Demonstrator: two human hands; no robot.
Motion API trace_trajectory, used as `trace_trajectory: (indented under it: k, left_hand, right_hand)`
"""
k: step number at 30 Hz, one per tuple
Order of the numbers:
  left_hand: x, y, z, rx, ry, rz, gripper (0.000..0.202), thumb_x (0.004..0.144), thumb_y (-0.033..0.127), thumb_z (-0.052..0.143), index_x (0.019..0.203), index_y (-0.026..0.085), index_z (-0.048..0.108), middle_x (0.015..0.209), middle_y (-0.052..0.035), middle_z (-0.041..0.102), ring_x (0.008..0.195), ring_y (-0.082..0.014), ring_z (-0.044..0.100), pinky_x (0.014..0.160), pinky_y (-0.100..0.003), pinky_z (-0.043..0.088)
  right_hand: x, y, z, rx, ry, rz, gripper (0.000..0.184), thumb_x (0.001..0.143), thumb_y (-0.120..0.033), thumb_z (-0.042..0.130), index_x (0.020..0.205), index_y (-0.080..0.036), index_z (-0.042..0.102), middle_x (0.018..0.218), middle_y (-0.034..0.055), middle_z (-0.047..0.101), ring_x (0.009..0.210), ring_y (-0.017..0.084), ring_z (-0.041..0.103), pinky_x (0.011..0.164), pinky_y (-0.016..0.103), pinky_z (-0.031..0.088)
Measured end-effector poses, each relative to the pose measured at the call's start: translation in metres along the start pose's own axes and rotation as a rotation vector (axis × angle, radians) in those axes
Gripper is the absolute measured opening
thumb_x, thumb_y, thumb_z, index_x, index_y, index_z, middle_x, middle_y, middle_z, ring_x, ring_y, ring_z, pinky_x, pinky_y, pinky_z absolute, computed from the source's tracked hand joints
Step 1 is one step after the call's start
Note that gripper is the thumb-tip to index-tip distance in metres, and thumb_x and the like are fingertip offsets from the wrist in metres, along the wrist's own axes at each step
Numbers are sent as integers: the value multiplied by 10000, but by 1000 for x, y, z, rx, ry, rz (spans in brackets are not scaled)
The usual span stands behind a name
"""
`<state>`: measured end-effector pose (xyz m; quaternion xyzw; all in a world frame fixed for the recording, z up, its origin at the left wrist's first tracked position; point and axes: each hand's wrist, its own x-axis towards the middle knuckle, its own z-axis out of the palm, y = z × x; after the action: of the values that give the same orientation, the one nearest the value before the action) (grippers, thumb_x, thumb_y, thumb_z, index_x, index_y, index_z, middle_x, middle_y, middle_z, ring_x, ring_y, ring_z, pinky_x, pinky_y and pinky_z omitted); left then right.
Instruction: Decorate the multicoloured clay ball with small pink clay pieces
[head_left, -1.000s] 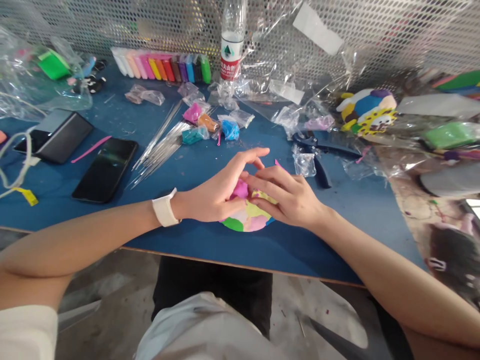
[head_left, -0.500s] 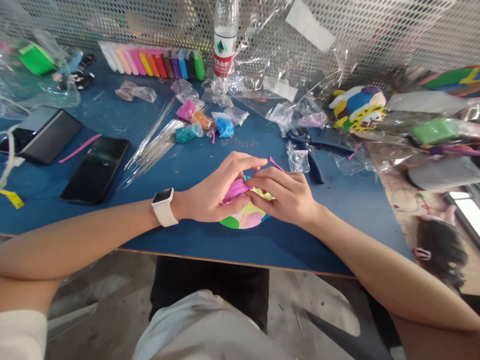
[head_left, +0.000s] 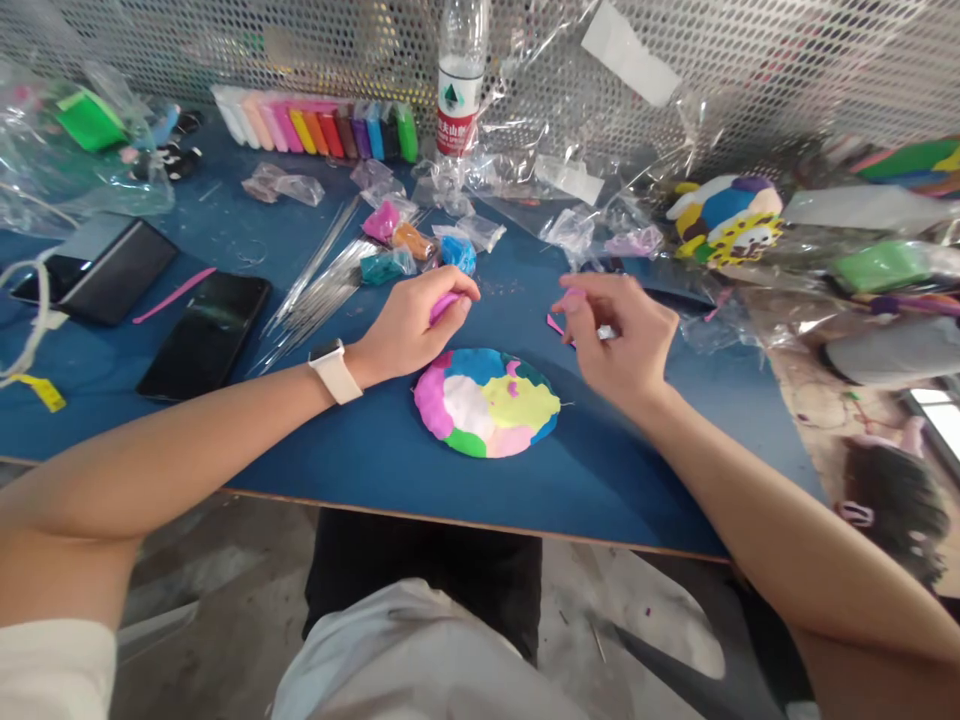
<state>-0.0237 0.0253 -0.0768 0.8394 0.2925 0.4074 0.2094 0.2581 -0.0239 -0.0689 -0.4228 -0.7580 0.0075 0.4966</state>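
Note:
My left hand (head_left: 411, 325) is closed around a lump of purple-pink modelling clay (head_left: 444, 305), partly hidden by the fingers. On the right, my right hand (head_left: 626, 335) is raised over the table, thumb and forefinger pinching a small bit of pink clay (head_left: 574, 297). Between and below the hands lies a flat oval clay piece (head_left: 469, 405), patched in blue, white, yellow, green, pink and purple. Small pink bits show on its yellow and dark teal patches. Neither hand touches the oval. A pink modelling tool (head_left: 555, 325) lies partly hidden by my right hand.
Wrapped clay lumps (head_left: 382, 222) and thin metal wires (head_left: 322, 290) lie behind my left hand. A phone (head_left: 202, 338) is at left. A clay pack row (head_left: 315, 125) and water bottle (head_left: 459, 100) stand at the back. Dark-handled pliers (head_left: 679, 292) and a clay figure (head_left: 727, 220) are at right.
My hands have lifted off the oval and parted, uncovering it. The purple-pink lump has gone up and left in my left hand; my right hand has moved right with a small pink bit.

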Motion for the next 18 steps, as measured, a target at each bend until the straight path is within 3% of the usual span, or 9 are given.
trace_trajectory:
  k: [6,11,18]
  left_hand:
    - [-4,8,2,18,-72,43,293,1134,359,504,1024,196,721,939,-74,761,861,-209,706,857,-370,574]
    - [-4,10,1,27,-71,59,310,1143,367,489,1005,203,714,935,-74,747,867,-209,699,850,-364,567]
    - [-5,8,2,13,-78,82,274,1142,321,506,1039,195,726,920,-61,739,841,-197,686,835,-359,552]
  right_hand:
    - [-7,-7,-1,-22,-131,-90,147,1064,-342,771,1179,-293,849,971,27,882,677,196,796,616,335,645]
    - [-5,-8,1,-71,-146,-94,84,1051,-337,799,995,-277,815,904,4,873,589,161,736,585,307,606]
    - [-12,-6,1,27,-230,-22,251,1164,-327,600,1369,-246,719,1112,59,892,789,187,859,644,269,637]
